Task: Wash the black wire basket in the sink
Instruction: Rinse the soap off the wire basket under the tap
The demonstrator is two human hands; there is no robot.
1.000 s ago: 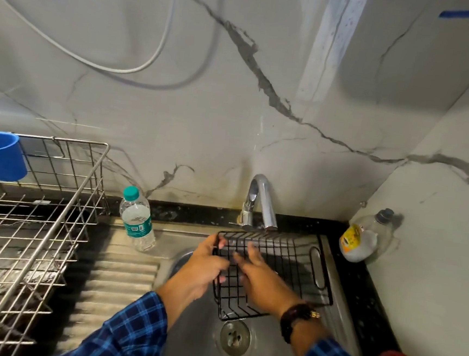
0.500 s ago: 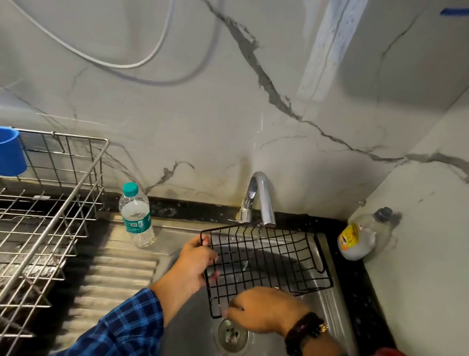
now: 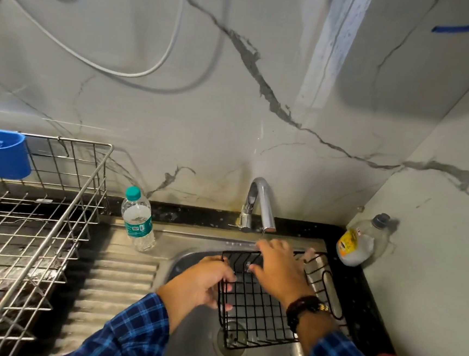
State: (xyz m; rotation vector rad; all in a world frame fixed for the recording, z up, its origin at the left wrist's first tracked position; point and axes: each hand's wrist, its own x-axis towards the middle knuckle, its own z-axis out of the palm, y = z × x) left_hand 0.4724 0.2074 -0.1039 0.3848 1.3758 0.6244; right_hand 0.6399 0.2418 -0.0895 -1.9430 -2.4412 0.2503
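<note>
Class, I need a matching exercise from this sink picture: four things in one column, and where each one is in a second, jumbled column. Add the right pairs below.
Things
1. water bottle
2. black wire basket
3. blue tub
4. yellow-labelled bottle

Places
a. right-hand corner of the counter, by the wall
b. on the metal rack, far left
c. over the sink, gripped by the left hand
d. standing left of the tap

Pairs: 1-d, 2-c, 3-b, 4-a
</note>
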